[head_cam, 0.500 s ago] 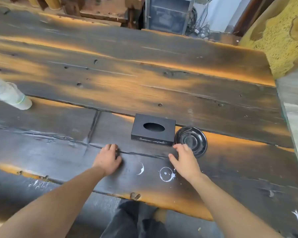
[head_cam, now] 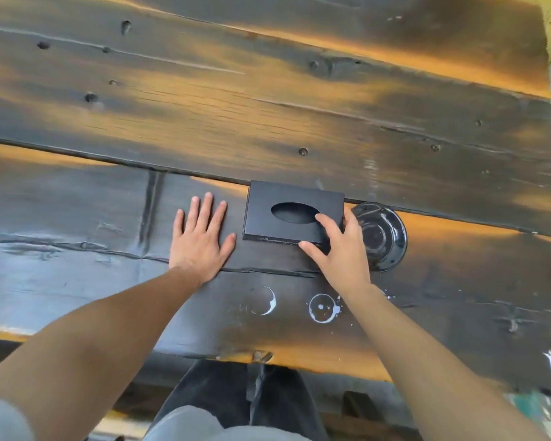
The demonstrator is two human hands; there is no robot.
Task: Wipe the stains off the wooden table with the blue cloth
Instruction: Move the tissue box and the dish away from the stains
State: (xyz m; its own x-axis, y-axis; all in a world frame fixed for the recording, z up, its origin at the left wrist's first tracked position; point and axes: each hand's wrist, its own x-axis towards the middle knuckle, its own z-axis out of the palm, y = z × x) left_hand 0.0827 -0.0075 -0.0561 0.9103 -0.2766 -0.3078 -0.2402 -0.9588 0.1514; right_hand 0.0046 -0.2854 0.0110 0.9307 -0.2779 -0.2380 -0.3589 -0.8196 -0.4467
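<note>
The white stains (head_cam: 323,308) lie on the near part of the wooden table (head_cam: 268,106): one ring with some drops, and one curved arc just left of it. They are between the two forearms, close to the near edge. The blue cloth is not visible in this view.

The left hand (head_cam: 201,238) lies flat on the wood, palm down, with the fingers spread and holding nothing. It is just beside the left side of a black tissue box (head_cam: 291,214) without touching it. The right hand (head_cam: 339,246) grips the near right corner of this box: the thumb is on the front edge and the fingers lie over the top, near the oval opening. A black saucer (head_cam: 382,237) rests just right of the box, partly hidden by this hand.
</note>
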